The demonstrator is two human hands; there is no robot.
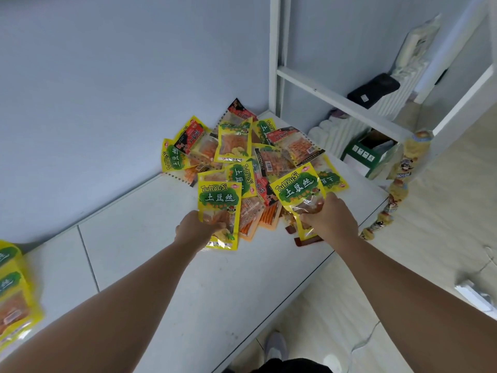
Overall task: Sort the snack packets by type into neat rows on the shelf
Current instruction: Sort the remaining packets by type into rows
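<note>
The snack packets (242, 162) are glossy plastic film — light glints off the yellow ones, and clear windows show the orange strips inside. Some have perforated edges. The shelf (161, 251) under them looks smooth, matt and white, with faint scuffs. The frame (279, 49) behind is white-painted, smooth — metal or wood, I cannot tell.

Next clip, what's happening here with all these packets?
A person is sorting a heap of snack packets on a white shelf. Each hand holds one yellow TuDouSi packet at the front of the heap: the left hand grips the left packet, the right hand grips the right packet. Red packets are mixed in with the yellow ones. A few yellow packets already lie apart at the far left edge.
</note>
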